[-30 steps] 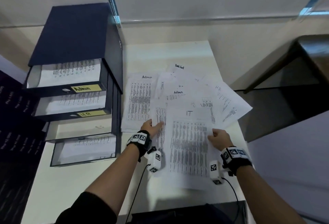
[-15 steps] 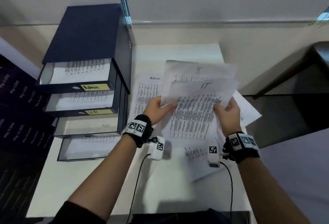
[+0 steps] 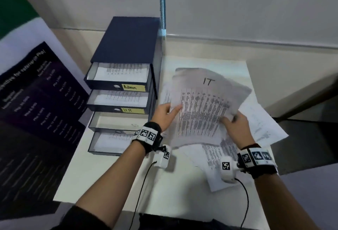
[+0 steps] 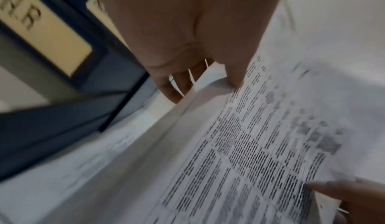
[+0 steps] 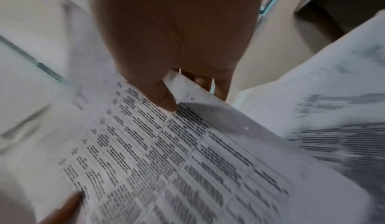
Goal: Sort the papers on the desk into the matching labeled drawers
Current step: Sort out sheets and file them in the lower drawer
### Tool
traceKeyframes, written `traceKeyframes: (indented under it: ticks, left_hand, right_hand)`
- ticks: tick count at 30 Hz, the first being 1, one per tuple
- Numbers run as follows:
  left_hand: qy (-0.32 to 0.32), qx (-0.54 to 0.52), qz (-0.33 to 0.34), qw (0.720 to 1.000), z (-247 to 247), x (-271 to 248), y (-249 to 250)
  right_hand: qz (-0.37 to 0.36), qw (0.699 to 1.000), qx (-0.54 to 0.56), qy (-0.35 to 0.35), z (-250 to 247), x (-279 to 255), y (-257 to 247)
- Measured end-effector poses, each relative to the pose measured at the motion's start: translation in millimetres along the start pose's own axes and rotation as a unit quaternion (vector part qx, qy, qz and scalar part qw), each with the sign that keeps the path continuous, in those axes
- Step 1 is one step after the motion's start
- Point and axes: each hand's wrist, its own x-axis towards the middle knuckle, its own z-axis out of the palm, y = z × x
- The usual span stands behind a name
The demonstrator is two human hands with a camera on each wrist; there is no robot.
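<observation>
1. Left hand (image 3: pixel 165 113): centre of the head view, forearm rising from lower left. Thumb lies on top of the sheaf's left edge and the fingers (image 4: pixel 177 86) curl beneath, as the left wrist view shows; it grips the paper.
2. Right hand (image 3: pixel 235 126): right of centre, forearm rising from lower right. It pinches the sheaf's right edge, thumb (image 5: pixel 164 96) on the printed face, fingers folded behind.
3. Held item: sheaf of white printed sheets with "IT" handwritten at the top (image 3: pixel 203 107), centre of the frame, lifted off the white surface (image 3: pixel 113 171) between both hands. Long axis runs from lower frame to upper frame, leaning slightly right; the "IT" heading points to the upper frame edge, printed table face up. At least two sheets show, the edges fanned at the top.
4. Loose white printed papers (image 3: pixel 261 123) lie on the surface under and to the right of the sheaf, overlapping at mixed angles.
5. Dark blue four-drawer paper cabinet (image 3: pixel 128 39): left of centre, just beside the left hand. All four drawers are pulled out.
6. Top drawer with yellow "Admin" label (image 3: pixel 132 87) holds printed sheets; second drawer with yellow "HR" label (image 3: pixel 131 110) also holds sheets. Third drawer (image 3: pixel 111 122) shows a bare floor; its label is unreadable. Bottom drawer (image 3: pixel 109 141) holds sheets.
</observation>
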Motion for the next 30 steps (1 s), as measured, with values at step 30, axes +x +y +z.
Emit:
traceKeyframes:
  ticks: [30]
  left_hand:
    - [-0.095,0.062,-0.191,0.975,-257,-128,-224]
  right_hand:
    - [0.268,0.91,0.064,-0.309,282,-118,-40]
